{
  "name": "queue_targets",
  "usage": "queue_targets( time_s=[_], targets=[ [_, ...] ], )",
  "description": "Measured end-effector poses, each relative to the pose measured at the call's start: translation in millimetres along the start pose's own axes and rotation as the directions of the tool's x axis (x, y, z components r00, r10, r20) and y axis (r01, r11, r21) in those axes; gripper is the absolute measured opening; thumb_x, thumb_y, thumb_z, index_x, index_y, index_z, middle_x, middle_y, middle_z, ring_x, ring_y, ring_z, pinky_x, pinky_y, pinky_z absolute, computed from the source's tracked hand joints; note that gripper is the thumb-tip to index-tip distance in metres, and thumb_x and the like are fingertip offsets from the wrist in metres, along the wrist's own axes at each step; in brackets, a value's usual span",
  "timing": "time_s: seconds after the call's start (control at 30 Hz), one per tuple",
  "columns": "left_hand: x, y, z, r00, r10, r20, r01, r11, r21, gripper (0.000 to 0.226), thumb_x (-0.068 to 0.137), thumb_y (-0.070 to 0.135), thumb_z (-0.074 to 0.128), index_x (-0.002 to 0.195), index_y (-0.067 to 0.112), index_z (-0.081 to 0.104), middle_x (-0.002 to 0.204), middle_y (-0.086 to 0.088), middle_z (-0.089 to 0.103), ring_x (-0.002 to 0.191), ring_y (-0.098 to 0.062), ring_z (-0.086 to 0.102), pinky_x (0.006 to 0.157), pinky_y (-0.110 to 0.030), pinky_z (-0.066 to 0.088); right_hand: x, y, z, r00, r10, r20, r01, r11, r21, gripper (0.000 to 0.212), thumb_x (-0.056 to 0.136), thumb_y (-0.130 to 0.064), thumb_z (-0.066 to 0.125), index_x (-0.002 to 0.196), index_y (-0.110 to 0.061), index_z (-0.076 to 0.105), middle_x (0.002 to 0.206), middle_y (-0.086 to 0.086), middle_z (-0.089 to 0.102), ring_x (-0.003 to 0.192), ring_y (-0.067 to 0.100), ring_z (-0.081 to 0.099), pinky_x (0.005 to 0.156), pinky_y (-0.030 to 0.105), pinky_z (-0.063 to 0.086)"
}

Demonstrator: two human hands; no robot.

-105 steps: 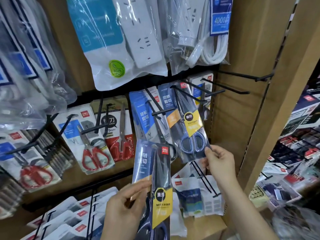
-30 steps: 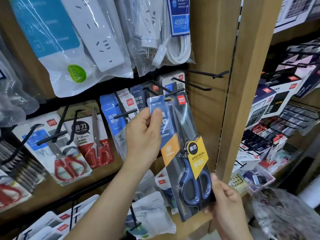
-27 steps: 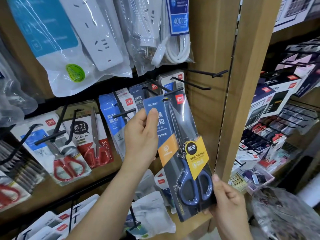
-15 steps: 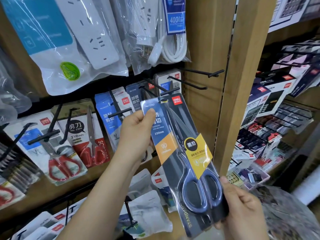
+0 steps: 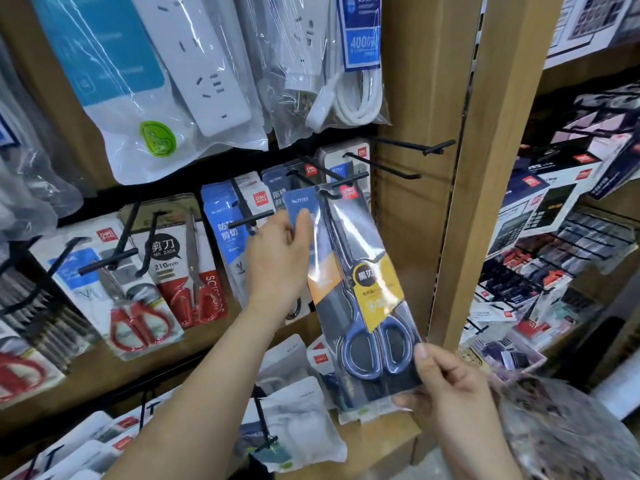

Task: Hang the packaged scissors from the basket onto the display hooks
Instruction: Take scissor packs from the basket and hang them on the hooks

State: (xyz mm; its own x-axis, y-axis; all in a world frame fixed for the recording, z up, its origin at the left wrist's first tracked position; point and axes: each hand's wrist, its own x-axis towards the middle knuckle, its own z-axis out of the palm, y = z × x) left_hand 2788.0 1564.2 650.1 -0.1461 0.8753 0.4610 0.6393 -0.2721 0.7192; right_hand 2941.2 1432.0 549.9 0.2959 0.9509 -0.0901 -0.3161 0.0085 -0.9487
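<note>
Bare left hand (image 5: pixel 280 258), right hand (image 5: pixel 446 386), forearms (image 5: pixel 194 393)

Scissors pack (image 5: pixel 360 292) before hooked packs (image 5: pixel 221 237); power strips (image 5: pixel 194 64) above; boxes (image 5: pixel 554 202) rightward

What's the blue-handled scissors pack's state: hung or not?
Not hung yet. The pack is tilted, top edge at the hook tip, left hand and right hand both holding it.

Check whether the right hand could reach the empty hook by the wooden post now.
Likely not yet: the right hand pinches the bottom of the scissors pack. The empty hook itself hangs unobstructed, above it.
</note>
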Motion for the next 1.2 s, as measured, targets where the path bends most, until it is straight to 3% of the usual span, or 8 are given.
queue_targets(
  time_s=[0.13, 0.33, 0.5, 0.63, 0.77, 0.87, 1.03, 1.2],
  targets=[
    [-5, -15, 4, 0.991, -0.047, 0.123, 0.072, 0.975, -0.209, 0.035, 0.094, 0.044, 0.052, 0.084, 0.011, 0.048, 0.062, -0.014, 0.044, 0.057, -0.031, 0.048, 0.062, -0.038, 0.054, 26, 26, 7, 0.995, 0.093, -0.02, -0.093, 0.996, 0.015, 0.028, 0.1, -0.013, 0.049, 0.091, -0.003, 0.074, 0.082, 0.018, 0.073, 0.06, 0.015, 0.067, 0.051, 0.02, 0.056],
    [-23, -36, 2, 0.984, -0.089, 0.151, 0.13, 0.948, -0.292, 0.041, 0.094, 0.015, 0.063, 0.122, 0.031, 0.037, 0.068, -0.007, 0.069, 0.061, -0.024, 0.061, 0.061, -0.039, 0.05, 55, 20, 34, 0.997, 0.072, -0.006, -0.071, 0.994, 0.08, 0.026, 0.1, -0.014, 0.05, 0.092, -0.006, 0.073, 0.073, 0.012, 0.07, 0.053, 0.016, 0.058, 0.048, 0.019, 0.053],
    [-5, -42, 4, 0.972, -0.062, 0.226, 0.088, 0.991, -0.105, 0.046, 0.095, 0.015, 0.061, 0.137, 0.031, 0.051, 0.072, 0.001, 0.061, 0.056, -0.01, 0.052, 0.055, -0.021, 0.043, 73, 8, 53, 0.998, 0.03, -0.063, -0.023, 0.994, 0.111, 0.024, 0.099, -0.013, 0.054, 0.087, -0.009, 0.073, 0.069, 0.006, 0.073, 0.047, 0.011, 0.059, 0.043, 0.021, 0.051],
    [6, -41, -3, 0.951, -0.057, 0.304, 0.027, 0.995, 0.1, 0.06, 0.095, 0.023, 0.06, 0.149, 0.033, 0.036, 0.114, -0.019, 0.066, 0.057, -0.01, 0.055, 0.071, -0.028, 0.048, 90, 8, 62, 0.995, -0.005, -0.101, 0.01, 0.999, 0.042, 0.022, 0.099, -0.011, 0.055, 0.086, -0.009, 0.074, 0.077, 0.011, 0.071, 0.042, 0.012, 0.057, 0.051, 0.03, 0.045],
    [12, -46, 2, 0.926, -0.039, 0.375, -0.109, 0.923, 0.368, 0.069, 0.099, 0.023, 0.049, 0.155, 0.04, 0.012, 0.076, -0.006, 0.066, 0.064, -0.019, 0.061, 0.06, -0.028, 0.048, 108, 27, 69, 0.988, 0.056, -0.141, -0.049, 0.997, 0.051, 0.02, 0.099, -0.01, 0.055, 0.09, -0.007, 0.072, 0.084, 0.016, 0.069, 0.058, 0.017, 0.058, 0.046, 0.025, 0.051],
    [15, -55, 5, 0.947, -0.036, 0.32, -0.146, 0.838, 0.525, 0.067, 0.099, 0.023, 0.039, 0.151, 0.047, 0.005, 0.081, -0.008, 0.065, 0.078, -0.029, 0.062, 0.062, -0.033, 0.046, 118, 40, 76, 0.985, 0.096, -0.146, -0.091, 0.995, 0.04, 0.022, 0.101, -0.014, 0.052, 0.09, -0.012, 0.07, 0.088, 0.013, 0.066, 0.077, 0.023, 0.059, 0.052, 0.024, 0.055],
    [2, -71, -15, 0.961, 0.043, 0.274, -0.193, 0.812, 0.55, 0.058, 0.099, 0.023, 0.042, 0.149, 0.042, 0.019, 0.079, -0.008, 0.061, 0.061, -0.028, 0.057, 0.053, -0.036, 0.049, 130, 45, 72, 0.997, 0.025, -0.068, -0.049, 0.926, -0.375, 0.042, 0.1, -0.011, 0.05, 0.14, -0.022, 0.05, 0.121, -0.003, 0.052, 0.109, 0.019, 0.055, 0.088, 0.029, 0.044],
    [-19, -85, -27, 0.917, 0.099, 0.385, -0.227, 0.925, 0.304, 0.039, 0.098, 0.019, 0.05, 0.137, 0.028, 0.051, 0.073, 0.0, 0.067, 0.056, -0.016, 0.058, 0.056, -0.039, 0.05, 108, 35, 61, 0.996, 0.041, -0.075, -0.06, 0.958, -0.279, 0.025, 0.097, -0.006, 0.052, 0.113, -0.018, 0.067, 0.094, -0.001, 0.068, 0.073, 0.016, 0.06, 0.067, 0.031, 0.05]
  ],
)
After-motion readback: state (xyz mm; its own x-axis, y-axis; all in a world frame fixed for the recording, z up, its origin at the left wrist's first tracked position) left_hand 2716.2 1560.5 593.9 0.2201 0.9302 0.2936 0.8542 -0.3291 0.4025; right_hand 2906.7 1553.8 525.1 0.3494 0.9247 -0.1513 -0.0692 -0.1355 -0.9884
